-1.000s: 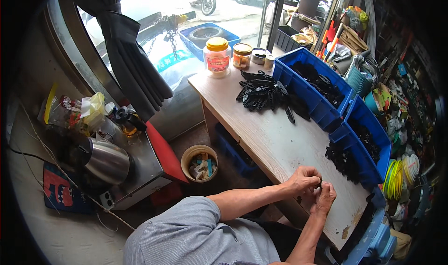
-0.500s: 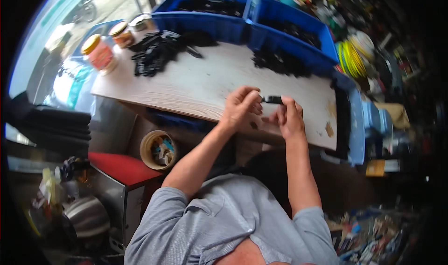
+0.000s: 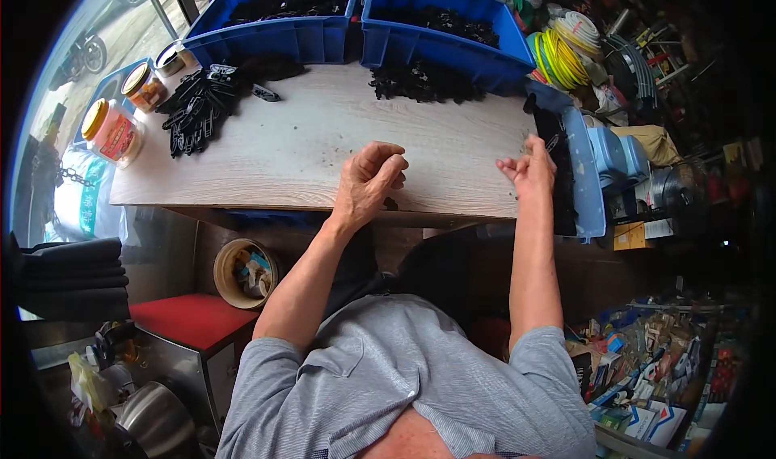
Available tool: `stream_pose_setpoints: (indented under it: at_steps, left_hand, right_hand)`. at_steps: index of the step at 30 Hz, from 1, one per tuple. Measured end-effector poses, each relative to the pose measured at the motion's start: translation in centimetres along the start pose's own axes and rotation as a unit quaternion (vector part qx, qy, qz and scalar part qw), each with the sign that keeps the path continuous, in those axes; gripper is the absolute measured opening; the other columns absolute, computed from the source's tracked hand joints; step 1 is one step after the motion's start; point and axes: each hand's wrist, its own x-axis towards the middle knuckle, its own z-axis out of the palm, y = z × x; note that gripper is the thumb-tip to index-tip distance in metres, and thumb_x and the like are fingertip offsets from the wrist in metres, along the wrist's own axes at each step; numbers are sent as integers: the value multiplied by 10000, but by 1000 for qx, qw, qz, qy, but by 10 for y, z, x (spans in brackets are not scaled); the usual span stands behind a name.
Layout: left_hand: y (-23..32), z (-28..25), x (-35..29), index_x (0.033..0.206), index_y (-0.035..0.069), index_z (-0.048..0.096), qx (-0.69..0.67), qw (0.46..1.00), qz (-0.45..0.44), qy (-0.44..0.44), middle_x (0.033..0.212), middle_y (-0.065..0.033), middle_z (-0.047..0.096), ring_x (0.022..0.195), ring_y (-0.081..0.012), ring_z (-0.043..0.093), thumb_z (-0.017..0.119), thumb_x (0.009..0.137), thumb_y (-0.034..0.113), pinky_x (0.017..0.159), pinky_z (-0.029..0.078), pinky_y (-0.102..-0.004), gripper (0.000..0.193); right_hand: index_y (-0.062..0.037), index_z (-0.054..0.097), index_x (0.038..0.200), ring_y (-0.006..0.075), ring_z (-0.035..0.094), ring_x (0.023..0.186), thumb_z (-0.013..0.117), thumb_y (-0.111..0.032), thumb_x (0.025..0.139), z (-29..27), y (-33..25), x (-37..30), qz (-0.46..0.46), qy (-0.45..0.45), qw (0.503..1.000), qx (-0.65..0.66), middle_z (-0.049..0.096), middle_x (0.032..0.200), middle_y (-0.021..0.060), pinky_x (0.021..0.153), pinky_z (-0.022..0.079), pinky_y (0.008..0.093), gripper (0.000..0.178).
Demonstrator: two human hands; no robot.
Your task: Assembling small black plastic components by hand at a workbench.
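My left hand point(image 3: 373, 180) hovers over the front of the white wood-grain table point(image 3: 315, 172), its fingers curled and closed. Whatever they may hold is hidden. Over at the table's right end, my right hand point(image 3: 532, 168) is beside a long blue bin point(image 3: 594, 192) of black parts. Its thumb and fingers are apart, and I see nothing between them. A black plastic clip-like piece point(image 3: 553, 142) shows in that bin, just past the fingertips. A heap of similar black pieces point(image 3: 194, 107) lies at the table's far left, with a single piece point(image 3: 265, 93) to its right.
Two blue crates point(image 3: 279, 47) of black parts stand along the back, with small black parts point(image 3: 424, 83) spilled before the right one. Jars point(image 3: 113, 132) stand at the left edge. Below are a waste bucket point(image 3: 223, 275) and a red-topped cabinet point(image 3: 194, 313). Yellow hose coils point(image 3: 559, 59) lie back right.
My hands were together holding a black piece between them. Now they are apart: the right has moved right to the blue bin without the piece. The view has shifted too.
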Motion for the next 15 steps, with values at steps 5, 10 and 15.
stream_pose_setpoints:
  at_steps: [5, 10, 15]
  left_hand:
    - [3, 1, 0, 1106, -17, 636, 22, 1000, -5, -9, 902, -55, 693, 764, -100, 639, 599, 992, 126, 713, 541, -246, 187]
    - [6, 0, 0, 1100, -10, 640, 49, 999, -17, -14, 907, -49, 692, 775, -97, 637, 594, 993, 125, 708, 542, -243, 178]
    - [1, 0, 2, 1104, -11, 642, 70, 997, -12, -18, 904, -49, 694, 779, -96, 639, 600, 986, 120, 701, 538, -240, 181]
  right_hand:
    - [-71, 610, 905, 221, 534, 473, 745, -242, 840, 23, 9, 11, 16, -54, 995, -78, 412, 487, 40, 598, 587, 478, 228]
    - [-78, 662, 1004, 184, 532, 462, 736, -250, 858, 60, 7, 24, -16, -45, 982, -181, 420, 518, 22, 475, 556, 369, 237]
    - [-108, 682, 1075, 162, 533, 460, 728, -253, 863, 91, 8, 45, -43, -51, 967, -245, 486, 611, 19, 441, 525, 320, 261]
